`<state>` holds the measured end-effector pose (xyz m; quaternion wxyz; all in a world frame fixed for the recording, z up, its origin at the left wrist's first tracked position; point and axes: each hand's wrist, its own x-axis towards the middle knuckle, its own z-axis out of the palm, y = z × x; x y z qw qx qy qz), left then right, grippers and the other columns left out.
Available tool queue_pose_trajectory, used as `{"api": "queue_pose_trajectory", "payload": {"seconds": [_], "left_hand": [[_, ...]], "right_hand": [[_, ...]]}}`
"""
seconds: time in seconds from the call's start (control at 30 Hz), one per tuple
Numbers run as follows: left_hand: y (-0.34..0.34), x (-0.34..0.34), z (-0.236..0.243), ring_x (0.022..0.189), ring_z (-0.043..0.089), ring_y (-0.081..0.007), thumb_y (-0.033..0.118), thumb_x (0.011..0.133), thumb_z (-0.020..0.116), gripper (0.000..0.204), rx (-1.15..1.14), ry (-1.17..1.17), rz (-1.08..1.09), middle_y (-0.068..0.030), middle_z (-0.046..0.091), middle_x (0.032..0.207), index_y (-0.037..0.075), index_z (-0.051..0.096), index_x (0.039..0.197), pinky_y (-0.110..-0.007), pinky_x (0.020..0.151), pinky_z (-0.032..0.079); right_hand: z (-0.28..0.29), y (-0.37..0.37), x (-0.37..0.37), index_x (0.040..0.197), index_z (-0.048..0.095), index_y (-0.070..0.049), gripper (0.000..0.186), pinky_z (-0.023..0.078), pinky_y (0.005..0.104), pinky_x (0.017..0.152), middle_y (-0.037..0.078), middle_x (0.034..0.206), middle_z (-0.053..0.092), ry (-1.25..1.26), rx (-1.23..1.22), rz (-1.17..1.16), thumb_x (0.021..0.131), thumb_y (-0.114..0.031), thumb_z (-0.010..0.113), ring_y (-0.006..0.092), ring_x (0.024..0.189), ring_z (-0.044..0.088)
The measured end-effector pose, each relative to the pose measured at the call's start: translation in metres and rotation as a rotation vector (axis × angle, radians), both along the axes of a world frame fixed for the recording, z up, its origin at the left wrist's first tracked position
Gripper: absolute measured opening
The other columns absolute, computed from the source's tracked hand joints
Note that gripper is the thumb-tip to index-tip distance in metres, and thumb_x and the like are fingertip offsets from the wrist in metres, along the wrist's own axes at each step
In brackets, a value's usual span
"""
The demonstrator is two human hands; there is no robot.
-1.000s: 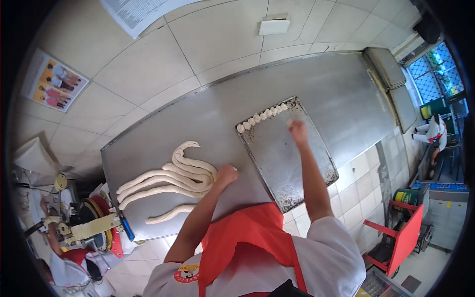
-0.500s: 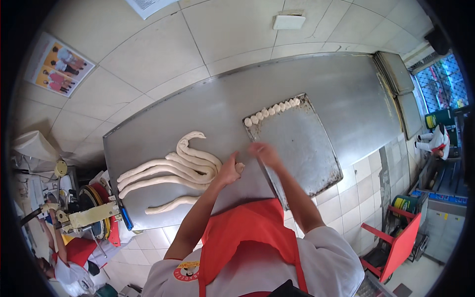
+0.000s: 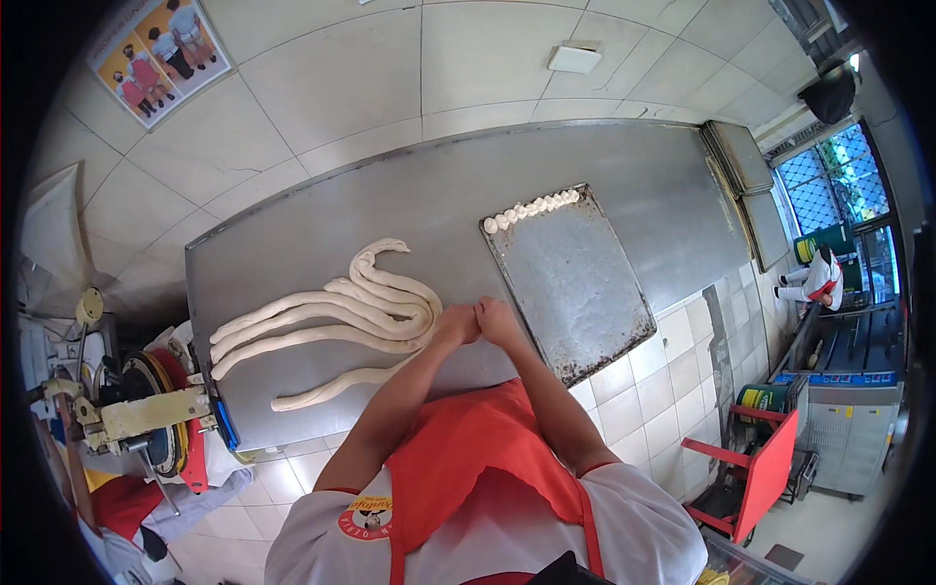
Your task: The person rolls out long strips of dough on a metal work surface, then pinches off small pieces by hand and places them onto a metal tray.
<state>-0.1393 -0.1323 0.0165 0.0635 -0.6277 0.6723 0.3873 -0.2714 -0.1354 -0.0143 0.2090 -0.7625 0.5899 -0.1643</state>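
Over the steel table, my left hand (image 3: 456,325) and my right hand (image 3: 497,321) meet knuckle to knuckle, both closed. A long rope of dough (image 3: 327,390) runs under my left forearm toward my left hand, which appears closed around its end; the fingers cover that end. What sits in my right fingers is hidden. To the left lie several more dough ropes (image 3: 292,331), looped together beside my left hand. Right of my hands is a dark-edged baking tray (image 3: 575,292), with a row of small dough pieces (image 3: 531,208) along its far edge.
The steel table (image 3: 429,185) runs along a tiled wall. A machine with round plates (image 3: 161,405) stands at its left end, a person in white and red beside it. Stacked trays (image 3: 756,190) are at the right end. A red chair (image 3: 756,478) and another person (image 3: 817,281) are further right.
My right hand has come back left from the tray's near-left edge and now meets my left hand. The dough end that showed at my left fingers is now covered. The view has shifted slightly.
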Motion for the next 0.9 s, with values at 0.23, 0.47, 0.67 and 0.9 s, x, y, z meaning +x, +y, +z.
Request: {"api": "queue_pose_trajectory", "payload": {"seconds": [0.23,0.47,0.67,0.9], "left_hand": [[0.005,0.024,-0.035,0.098,0.067,-0.0409,0.034,0.083,0.058,0.038,0.026,-0.014,0.172,-0.0242,0.069,0.101,0.003,0.072,0.098,-0.049,0.086,0.053],[0.016,0.019,-0.029,0.097,0.066,-0.0422,0.034,0.078,0.064,0.041,0.108,-0.032,0.276,-0.0263,0.069,0.100,-0.001,0.071,0.098,-0.049,0.085,0.054],[0.037,0.043,-0.014,0.095,0.065,-0.0412,0.021,0.066,0.076,0.048,-0.130,0.211,0.287,-0.0245,0.068,0.097,-0.001,0.061,0.107,-0.046,0.085,0.051],[0.060,0.054,-0.008,0.095,0.067,-0.0394,0.015,0.068,0.074,0.047,-0.280,0.620,0.417,-0.0214,0.069,0.099,0.003,0.062,0.112,-0.045,0.084,0.052]], "right_hand": [[0.031,-0.052,-0.040,0.099,0.068,-0.001,0.020,0.048,0.0320,0.058,0.008,0.072,0.062,-0.523,0.356,0.140,0.085,-0.015,0.066,0.0156,0.060,0.057],[0.004,-0.140,-0.011,0.102,0.068,0.000,0.027,0.050,0.0423,0.074,0.017,0.086,0.065,-0.377,0.051,-0.193,0.079,-0.015,0.072,0.0324,0.082,0.064],[0.034,-0.099,0.011,0.109,0.065,0.001,0.040,0.051,0.0433,0.083,0.018,0.102,0.064,-0.252,-0.046,-0.180,0.081,-0.026,0.073,0.0353,0.097,0.061],[0.045,0.016,0.025,0.107,0.069,-0.001,0.031,0.052,0.0367,0.071,0.015,0.083,0.070,-0.515,0.549,0.203,0.085,-0.023,0.068,0.0242,0.076,0.068]]}}
